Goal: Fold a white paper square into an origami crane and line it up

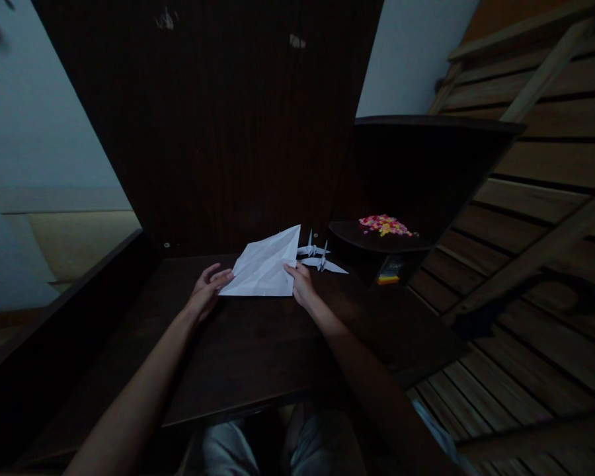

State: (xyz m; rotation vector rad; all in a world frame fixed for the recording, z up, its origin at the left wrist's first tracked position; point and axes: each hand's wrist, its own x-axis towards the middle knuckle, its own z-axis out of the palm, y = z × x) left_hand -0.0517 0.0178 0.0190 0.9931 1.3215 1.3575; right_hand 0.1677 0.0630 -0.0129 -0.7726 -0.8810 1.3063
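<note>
A creased white sheet of paper [262, 268] is held tilted over the dark desk, its fold lines showing. My left hand [209, 291] is at the sheet's lower left edge, thumb against the paper and the other fingers loosely curled. On the right edge, my right hand [301, 283] pinches the sheet with the thumb on top; its other fingers are mostly hidden. Just beyond that hand stand two folded paper cranes, a nearer crane [322, 263] and a farther crane [311, 250] partly covered by the sheet.
The dark wooden desk [248, 357] has a tall back panel [218, 132] and a raised left side [69, 304]. A corner shelf [340, 231] at right bears a pile of small colourful pieces [384, 225]. Beneath it sits a small yellow-edged item [388, 279]. Wooden slats [540, 211] rise at far right.
</note>
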